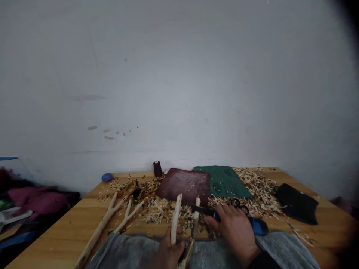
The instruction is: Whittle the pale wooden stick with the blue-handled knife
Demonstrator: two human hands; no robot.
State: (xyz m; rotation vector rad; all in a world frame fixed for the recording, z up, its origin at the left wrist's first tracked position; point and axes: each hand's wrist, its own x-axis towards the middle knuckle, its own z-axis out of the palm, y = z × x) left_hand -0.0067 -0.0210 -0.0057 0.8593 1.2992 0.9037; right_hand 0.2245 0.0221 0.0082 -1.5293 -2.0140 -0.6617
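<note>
My left hand (168,251) grips a pale, peeled forked stick (176,218) near the fork, with both prongs pointing up and away from me. My right hand (234,231) is closed around a knife with a blue handle (256,226). Its black blade (202,210) reaches left and ends beside the stick's right prong, and I cannot tell if they touch. Two more forked branches (101,224) lie on the wooden table (84,203) to the left of my hands. Wood shavings (165,211) are scattered below both hands.
A maroon leather pad (182,185) and a green mat (223,182) lie at the table's back. Black scissors (238,206) and a black pouch (297,203) lie on the right. A dark thread spool (157,169) stands by the white wall. Cloth heaps lie beyond the left edge.
</note>
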